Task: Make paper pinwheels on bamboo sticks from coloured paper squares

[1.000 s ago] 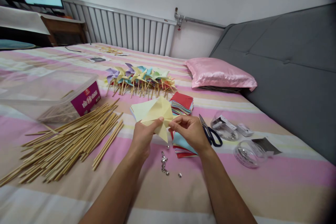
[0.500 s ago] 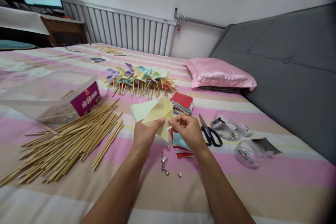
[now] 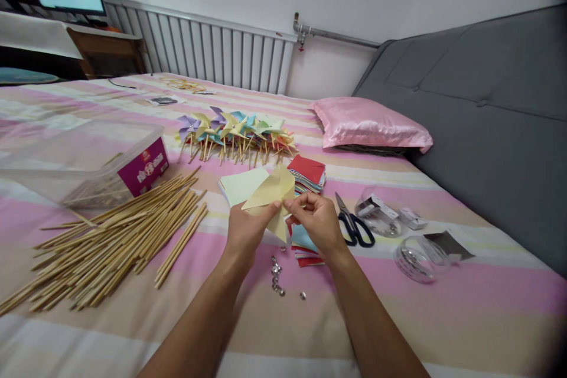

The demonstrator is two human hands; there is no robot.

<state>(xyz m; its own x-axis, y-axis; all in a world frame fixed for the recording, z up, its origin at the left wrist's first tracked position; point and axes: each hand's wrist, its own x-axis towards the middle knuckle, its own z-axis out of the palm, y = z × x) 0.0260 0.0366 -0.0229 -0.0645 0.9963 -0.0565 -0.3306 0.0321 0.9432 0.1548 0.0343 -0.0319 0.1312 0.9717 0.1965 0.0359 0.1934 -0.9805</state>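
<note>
Between my two hands is a pale yellow paper pinwheel [image 3: 275, 188], its corners partly folded toward the middle. My left hand [image 3: 248, 229] pinches it from the left, thumb pressed near the centre. From the other side my right hand [image 3: 317, 222] pinches the paper close to the centre; whether a small pin is in its fingertips is hidden. Under and behind the pinwheel lie a stack of pale paper squares [image 3: 239, 185] and a stack of coloured paper squares [image 3: 308, 170]. A second coloured stack [image 3: 305, 242] sits below my right hand, and small silver studs [image 3: 276, 271] are scattered nearer me.
Bamboo sticks [image 3: 119, 242] are heaped on the left beside a clear plastic box [image 3: 88, 153]. Finished pinwheels [image 3: 234, 130] lie farther back. Scissors [image 3: 354, 225], round clear containers [image 3: 419, 260] and a pink pillow [image 3: 372, 123] are on the right.
My hands and the pinwheel have shifted very slightly to the right. My left thumb is now closer to my right fingertips at the pinwheel's centre.
</note>
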